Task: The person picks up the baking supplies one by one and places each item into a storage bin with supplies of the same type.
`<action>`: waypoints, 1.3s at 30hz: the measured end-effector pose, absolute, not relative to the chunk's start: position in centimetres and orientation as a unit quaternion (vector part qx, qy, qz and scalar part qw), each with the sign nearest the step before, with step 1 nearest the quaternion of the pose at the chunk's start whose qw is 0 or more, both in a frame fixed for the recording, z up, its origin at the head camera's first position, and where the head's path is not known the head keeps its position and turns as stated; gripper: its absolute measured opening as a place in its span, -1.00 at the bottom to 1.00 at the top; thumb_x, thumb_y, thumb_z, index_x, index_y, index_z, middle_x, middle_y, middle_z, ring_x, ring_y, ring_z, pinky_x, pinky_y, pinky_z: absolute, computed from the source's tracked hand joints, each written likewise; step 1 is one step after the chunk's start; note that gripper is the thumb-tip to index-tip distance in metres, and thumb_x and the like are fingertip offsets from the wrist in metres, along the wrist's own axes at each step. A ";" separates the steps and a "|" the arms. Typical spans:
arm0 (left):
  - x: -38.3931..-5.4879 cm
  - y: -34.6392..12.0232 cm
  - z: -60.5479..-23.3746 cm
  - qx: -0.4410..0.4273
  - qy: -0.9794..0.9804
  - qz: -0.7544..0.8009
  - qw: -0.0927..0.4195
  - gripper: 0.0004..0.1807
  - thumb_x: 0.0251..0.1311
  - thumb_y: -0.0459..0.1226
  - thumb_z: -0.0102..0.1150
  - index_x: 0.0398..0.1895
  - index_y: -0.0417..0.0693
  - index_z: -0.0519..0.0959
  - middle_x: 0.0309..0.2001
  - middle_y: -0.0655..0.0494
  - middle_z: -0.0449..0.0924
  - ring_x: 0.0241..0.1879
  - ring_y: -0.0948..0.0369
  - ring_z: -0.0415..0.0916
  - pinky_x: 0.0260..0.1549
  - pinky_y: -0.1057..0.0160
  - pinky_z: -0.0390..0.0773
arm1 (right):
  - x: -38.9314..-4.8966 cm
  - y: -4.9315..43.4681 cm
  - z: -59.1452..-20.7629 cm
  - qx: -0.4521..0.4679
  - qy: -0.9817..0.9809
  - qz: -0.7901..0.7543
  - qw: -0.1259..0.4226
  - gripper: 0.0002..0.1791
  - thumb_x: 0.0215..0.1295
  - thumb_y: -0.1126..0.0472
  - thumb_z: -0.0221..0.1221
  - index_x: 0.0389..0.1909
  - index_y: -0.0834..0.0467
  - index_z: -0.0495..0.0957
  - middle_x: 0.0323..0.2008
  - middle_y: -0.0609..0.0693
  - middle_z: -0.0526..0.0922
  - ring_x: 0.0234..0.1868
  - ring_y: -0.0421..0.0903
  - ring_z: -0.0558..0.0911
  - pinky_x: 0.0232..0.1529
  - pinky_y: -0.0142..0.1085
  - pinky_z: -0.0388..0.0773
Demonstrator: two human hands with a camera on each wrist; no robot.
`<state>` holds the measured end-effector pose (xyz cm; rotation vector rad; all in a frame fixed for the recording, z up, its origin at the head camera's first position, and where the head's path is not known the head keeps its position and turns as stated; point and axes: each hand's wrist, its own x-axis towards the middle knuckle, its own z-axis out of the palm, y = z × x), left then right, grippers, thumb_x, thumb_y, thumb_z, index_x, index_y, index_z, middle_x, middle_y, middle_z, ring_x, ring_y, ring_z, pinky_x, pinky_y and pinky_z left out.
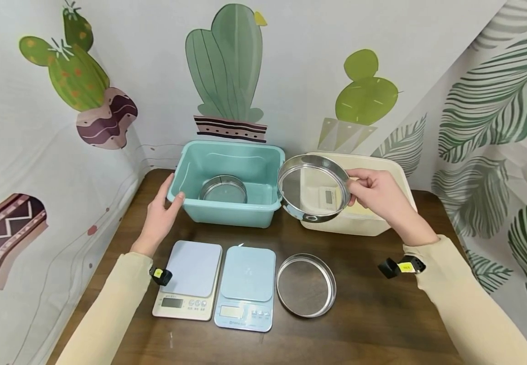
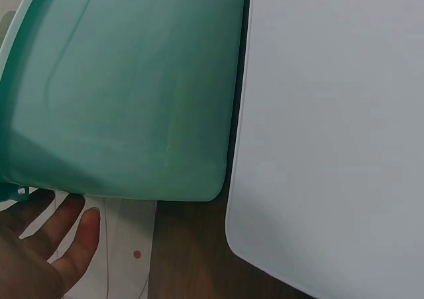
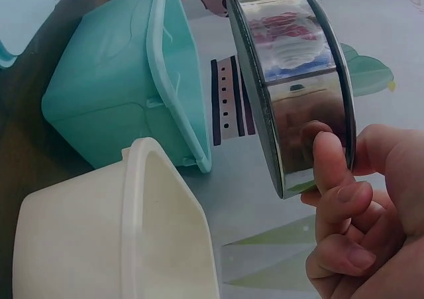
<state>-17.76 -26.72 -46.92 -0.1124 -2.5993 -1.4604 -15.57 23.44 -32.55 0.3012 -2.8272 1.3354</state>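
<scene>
Tilted over the gap between the two bins, a round metal sieve [image 1: 292, 188] is pinched at its right rim by my right hand [image 1: 375, 191]. Its shiny side wall faces the right wrist view. My left hand [image 1: 159, 219] is at the left front corner of the teal bin [image 1: 229, 214], fingers spread and fairly straight along its side; firm contact is hard to tell. Inside that bin lies another sieve [image 1: 223, 192]. The cream bin [image 1: 350, 226] stands behind the held sieve, with a kitchen scale [image 1: 328, 197] seen through the mesh.
On the brown table [image 1: 363, 314], a white kitchen scale [image 1: 187, 279] and a light-blue kitchen scale [image 1: 246, 289] lie side by side in front of the teal bin. To their right is a third sieve [image 1: 306, 285]. A cactus-printed cloth [image 1: 153, 66] hangs behind the table.
</scene>
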 end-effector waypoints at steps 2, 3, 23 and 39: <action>-17.8 -26.7 -47.0 -0.037 -0.868 -0.488 0.079 -0.26 0.57 0.08 0.01 0.70 0.40 0.00 0.58 -0.08 0.21 0.50 -0.15 0.21 0.38 -0.34 0.23 | -16.0 23.3 -32.5 0.096 -0.897 0.431 -0.003 -0.66 0.38 0.27 0.06 0.04 0.22 0.72 -0.67 -0.10 0.62 -0.66 -0.25 0.41 -0.65 -0.38 0.24; -17.8 -26.7 -47.0 -0.037 -0.868 -0.488 0.080 -0.26 0.56 0.08 0.02 0.70 0.40 0.01 0.58 -0.08 0.21 0.50 -0.15 0.21 0.38 -0.34 0.23 | -16.2 23.2 -32.5 0.097 -0.896 0.433 -0.003 -0.66 0.38 0.26 0.07 0.04 0.22 0.72 -0.67 -0.10 0.63 -0.66 -0.25 0.42 -0.65 -0.38 0.24; -17.8 -27.0 -46.6 -0.039 -0.872 -0.483 0.067 -0.24 0.56 0.10 0.00 0.71 0.38 -0.01 0.59 -0.15 0.17 0.52 -0.19 0.17 0.37 -0.37 0.23 | -19.1 20.7 -31.3 0.094 -0.871 0.482 -0.012 -0.62 0.39 0.28 0.07 0.13 0.27 0.68 -0.67 0.00 0.63 -0.67 -0.22 0.42 -0.62 -0.37 0.17; -17.9 -26.9 -46.7 -0.041 -0.870 -0.488 0.065 -0.24 0.55 0.11 0.01 0.70 0.41 -0.01 0.60 -0.12 0.16 0.52 -0.18 0.16 0.37 -0.39 0.21 | -21.4 18.6 -30.5 0.103 -0.869 0.484 -0.015 -0.61 0.37 0.27 0.07 0.12 0.27 0.69 -0.64 -0.08 0.65 -0.65 -0.23 0.45 -0.50 -0.38 0.25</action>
